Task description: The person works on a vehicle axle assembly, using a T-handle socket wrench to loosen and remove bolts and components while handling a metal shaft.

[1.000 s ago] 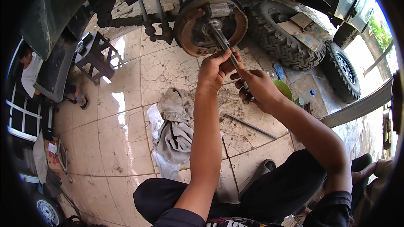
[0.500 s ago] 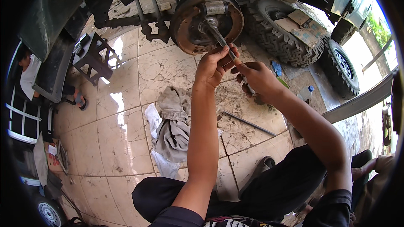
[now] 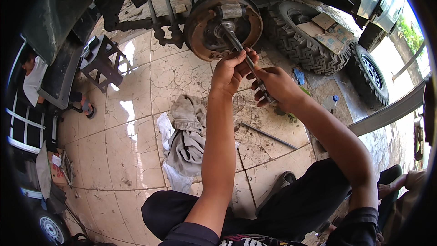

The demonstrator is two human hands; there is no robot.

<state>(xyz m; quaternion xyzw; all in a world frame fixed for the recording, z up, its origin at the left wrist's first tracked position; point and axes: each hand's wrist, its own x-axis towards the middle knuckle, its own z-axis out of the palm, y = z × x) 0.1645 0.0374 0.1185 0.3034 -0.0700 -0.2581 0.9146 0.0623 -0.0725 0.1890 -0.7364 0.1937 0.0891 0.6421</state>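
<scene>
A long steel shaft [image 3: 266,93] slants from the hub of a rusty drum brake assembly [image 3: 195,32] down toward me. My left hand [image 3: 230,73] is closed around its middle, just below the brake assembly, thumb uppermost. Farther down, my right hand [image 3: 280,86] grips the shaft near its lower end, with the thumb along the top and the fingers beneath. At the hub, the shaft's upper end meets the spindle, and I cannot tell how they join. A metal cylinder [image 3: 231,10] sits at the top of the brake assembly, between the curved brake shoes.
Beige rags [image 3: 186,114] and a thin metal rod [image 3: 268,135] lie on the tiled floor. A large knobby tyre [image 3: 300,41] carries cardboard [image 3: 330,32] at right, near a bottle [image 3: 332,101]. A dark stool [image 3: 102,64] stands left; another person [image 3: 34,77] is beyond it.
The right hand has shifted very slightly along the shaft, and the lower end shows more plainly below its fingers. The left hand stays almost where it was.
</scene>
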